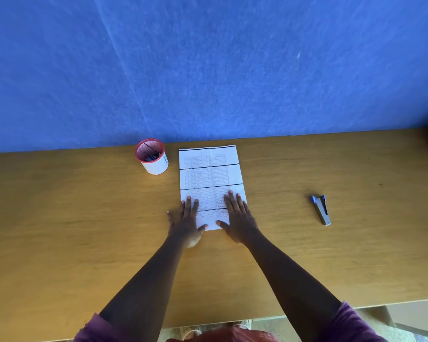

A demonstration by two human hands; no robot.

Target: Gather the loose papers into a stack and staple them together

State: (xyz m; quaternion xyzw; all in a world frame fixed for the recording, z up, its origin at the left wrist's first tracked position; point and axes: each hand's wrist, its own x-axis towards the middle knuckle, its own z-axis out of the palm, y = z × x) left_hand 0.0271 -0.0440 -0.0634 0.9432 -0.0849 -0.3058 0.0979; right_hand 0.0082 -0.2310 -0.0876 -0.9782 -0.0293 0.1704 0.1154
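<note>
1. Grip: your left hand point(187, 218) and right hand point(237, 215) lie flat and released on the paper stack point(209, 178), mid-counter point(59, 218).
2. Papers look gathered; the stapler point(321, 209) lies untouched, well right. Stapling remains.

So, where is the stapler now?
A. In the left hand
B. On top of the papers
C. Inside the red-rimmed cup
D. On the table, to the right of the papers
D: the stapler lies untouched on the table, right of the papers.
</note>
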